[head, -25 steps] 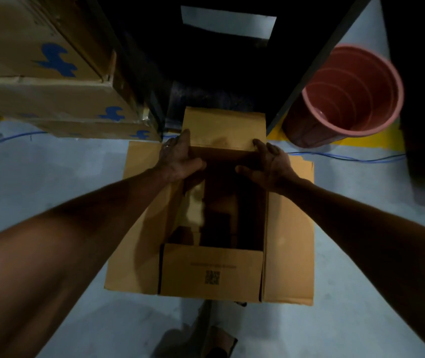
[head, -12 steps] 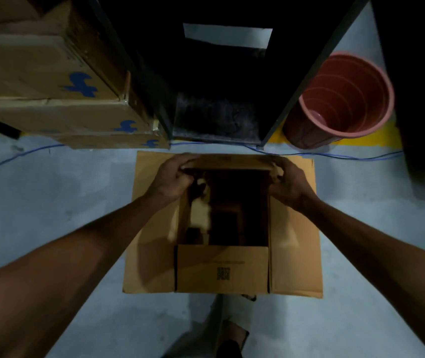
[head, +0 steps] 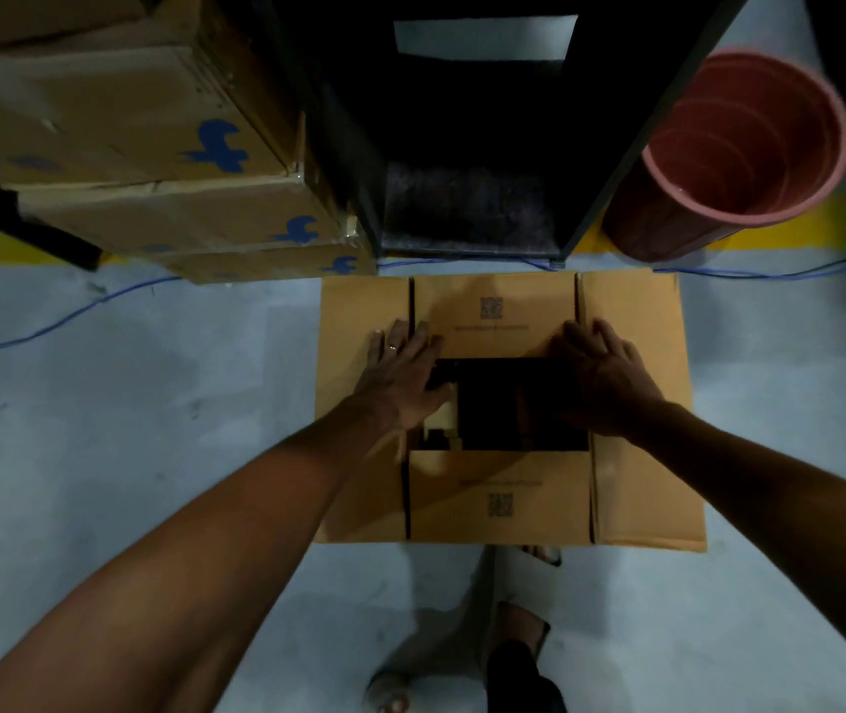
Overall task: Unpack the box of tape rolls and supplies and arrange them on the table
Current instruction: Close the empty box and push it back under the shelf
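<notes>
Since the earlier frame, the far flap (head: 495,316) has been pushed down flat and both hands have spread out on it. Stacked cartons (head: 143,162) sit far left. The left hand (head: 400,375) presses the flap's left corner with straight fingers. The open cardboard box (head: 508,501) stands on the grey floor (head: 153,403), its inside too dark to read. The right hand (head: 603,375) rests flat, fingers extended, at the right corner. A reddish bucket (head: 729,156) lies far right.

A dim grey floor (head: 102,429) is seen; stacked cartons (head: 127,162) upper left, a dark shelf frame (head: 472,146) centre top, a red bucket (head: 740,156) upper right.
</notes>
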A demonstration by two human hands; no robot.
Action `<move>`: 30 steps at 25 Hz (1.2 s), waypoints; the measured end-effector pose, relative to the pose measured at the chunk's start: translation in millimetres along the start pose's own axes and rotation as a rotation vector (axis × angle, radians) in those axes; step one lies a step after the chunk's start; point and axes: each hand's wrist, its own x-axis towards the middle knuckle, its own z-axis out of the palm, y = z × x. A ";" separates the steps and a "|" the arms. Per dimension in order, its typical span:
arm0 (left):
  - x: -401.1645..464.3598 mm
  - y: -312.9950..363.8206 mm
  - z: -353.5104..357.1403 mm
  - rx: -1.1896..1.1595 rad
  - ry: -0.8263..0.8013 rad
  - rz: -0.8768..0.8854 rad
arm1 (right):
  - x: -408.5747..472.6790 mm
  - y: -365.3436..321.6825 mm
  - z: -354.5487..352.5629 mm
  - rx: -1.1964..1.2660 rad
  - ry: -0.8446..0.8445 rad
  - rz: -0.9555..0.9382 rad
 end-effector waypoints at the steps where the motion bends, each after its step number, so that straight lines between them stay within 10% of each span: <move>1: -7.6 -1.2 0.9 -0.042 0.056 0.007 | -3.8 -2.5 -2.7 0.023 0.008 0.003; 11: -97.5 -63.4 35.2 -0.346 0.112 -0.346 | -51.9 -24.4 0.0 0.195 0.151 -0.052; 17: -117.4 -56.6 38.8 -0.554 0.144 -0.218 | -86.7 -19.6 25.7 0.199 0.212 0.069; 24: -144.1 16.9 24.4 -0.320 0.322 -0.078 | -130.0 22.8 45.6 0.322 0.168 0.443; 30: -116.5 81.8 42.0 -0.258 0.245 0.124 | -130.4 34.4 67.3 0.416 0.057 0.402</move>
